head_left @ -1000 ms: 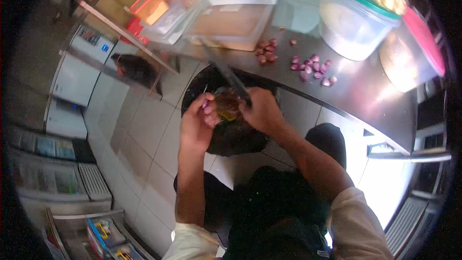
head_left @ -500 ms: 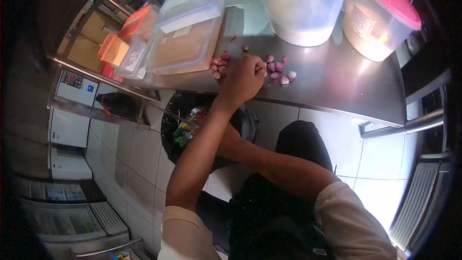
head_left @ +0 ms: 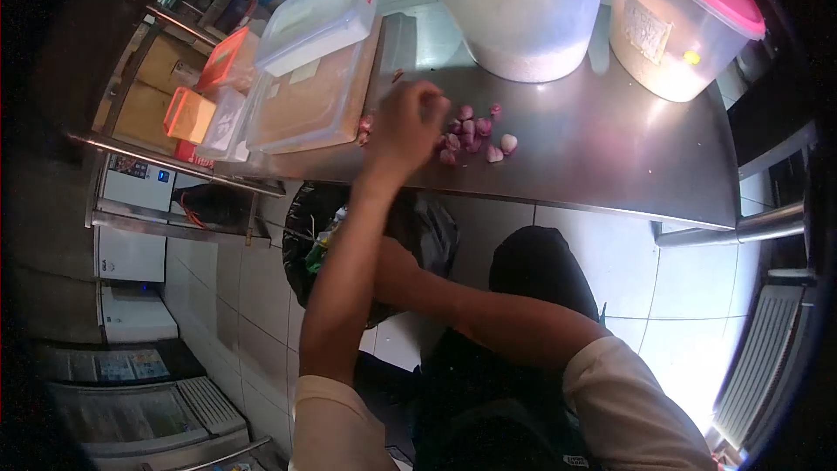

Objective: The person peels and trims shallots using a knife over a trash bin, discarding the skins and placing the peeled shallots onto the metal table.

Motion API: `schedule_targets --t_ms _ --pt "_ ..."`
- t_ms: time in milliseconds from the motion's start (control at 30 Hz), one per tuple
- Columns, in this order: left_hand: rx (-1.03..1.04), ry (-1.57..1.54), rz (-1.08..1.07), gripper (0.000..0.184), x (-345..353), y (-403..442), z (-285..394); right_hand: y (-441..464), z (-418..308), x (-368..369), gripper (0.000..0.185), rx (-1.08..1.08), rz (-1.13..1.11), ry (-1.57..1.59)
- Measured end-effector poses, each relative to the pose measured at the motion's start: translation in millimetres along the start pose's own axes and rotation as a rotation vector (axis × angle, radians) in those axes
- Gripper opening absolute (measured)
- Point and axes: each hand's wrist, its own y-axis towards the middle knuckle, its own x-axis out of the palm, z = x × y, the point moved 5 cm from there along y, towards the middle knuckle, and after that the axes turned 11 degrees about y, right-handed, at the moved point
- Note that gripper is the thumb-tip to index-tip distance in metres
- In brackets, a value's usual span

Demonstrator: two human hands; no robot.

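Note:
My left hand is above the steel table, slightly blurred, its fingers curled together. Whatever they hold, if anything, is hidden. Just right of it lies a loose group of small purple-red shallots, with a paler shallot at its right end. Other reddish shallots show left of the hand, partly covered by it. My right hand reaches across under my left forearm, over a bin lined with a black bag. Its fingers are behind the forearm.
On the table stand a large tub with a green lid and another with a pink lid. Stacked clear boxes sit at the left, beside orange-rimmed containers. The table's front edge runs above the bin.
My left hand has moved left, away from the right-hand shallots, uncovering several of them. It now covers more of the left group. The camera view has shifted slightly.

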Motion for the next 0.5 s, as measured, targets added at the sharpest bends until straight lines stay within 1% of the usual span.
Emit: schedule_targets --t_ms 33,67,100,133,167,200,233,267,300,333,367,400,433,500 --pt "0.004 -0.007 -0.003 0.013 -7.3 6.8 -7.6 -3.2 -7.6 -12.3 0.050 0.267 -0.171 0.164" --pt "-0.096 0.020 -0.052 0.013 -16.2 14.3 -18.6 -4.1 -5.6 -12.7 0.050 0.272 -0.165 0.162" --pt "-0.197 0.049 -0.100 0.014 -21.4 19.5 -29.5 -3.8 -6.4 -12.4 0.047 0.225 -0.112 0.168" --pt "-0.194 0.047 -0.098 0.014 -22.7 23.2 -37.3 -2.9 -7.0 -11.6 0.044 0.175 -0.061 0.172" --pt "-0.257 0.077 -0.159 0.014 -20.3 25.3 -47.5 -1.5 -4.4 -7.7 0.044 0.174 -0.058 0.170" --pt "-0.320 0.107 -0.221 0.014 -15.9 26.4 -54.4 1.0 -5.2 -5.9 0.034 0.136 -0.050 0.172" --pt "-0.316 0.107 -0.222 0.014 -11.7 27.9 -56.7 3.4 -5.3 -4.5 0.027 0.099 -0.041 0.175" --pt "-0.265 0.099 -0.266 0.015 -4.1 27.7 -56.2 4.4 -3.1 -2.3 0.027 0.100 -0.039 0.178" --pt "-0.215 0.091 -0.309 0.016 3.8 27.0 -57.3 5.4 -0.5 -1.1 0.027 0.161 -0.063 0.189" --pt "-0.215 0.089 -0.313 0.016 10.1 25.8 -60.8 5.3 2.7 0.0 0.026 0.225 -0.086 0.202" --pt "-0.130 0.133 -0.283 0.019 15.9 25.0 -59.9 4.7 3.4 -0.1 0.026 0.231 -0.086 0.204" --pt "-0.045 0.175 -0.252 0.022 19.9 25.1 -55.5 3.7 4.4 -1.8 0.032 0.240 -0.076 0.223" --pt "-0.044 0.171 -0.254 0.022 24.1 24.4 -55.9 3.4 5.3 -3.4 0.039 0.247 -0.067 0.239" --pt "-0.032 0.202 -0.175 0.020 24.6 23.7 -56.2 -0.1 3.9 -8.5 0.039 0.279 -0.049 0.269"
